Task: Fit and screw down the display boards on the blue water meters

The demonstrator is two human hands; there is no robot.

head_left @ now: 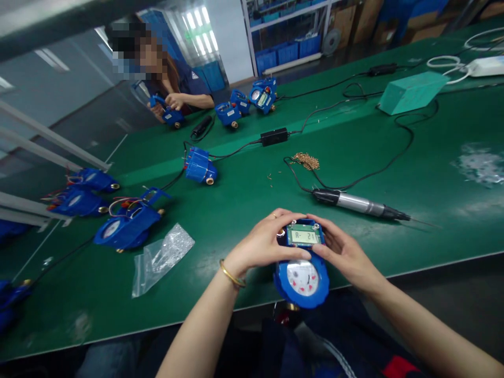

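Note:
Both hands grip a blue water meter [279, 278] at the table's front edge. It has a round white dial [302, 278] with red pointers and, above that, a small display [304, 237] on a green circuit board. My left hand [268, 239] wraps the meter's left side, its thumb lying between display and dial. On the other side, my right hand [346, 257] closes around the housing with the thumb near the board's lower right corner. An electric screwdriver [360, 205] lies just beyond my right hand. The meter's underside is hidden.
A pile of small brass screws [306, 160] and a black cable adapter [274, 137] lie further back. Left are a plastic bag of small parts [163, 257] and several blue meters [128, 226]. A green box [412, 93] stands at right. Opposite, a person [177, 86] handles another meter.

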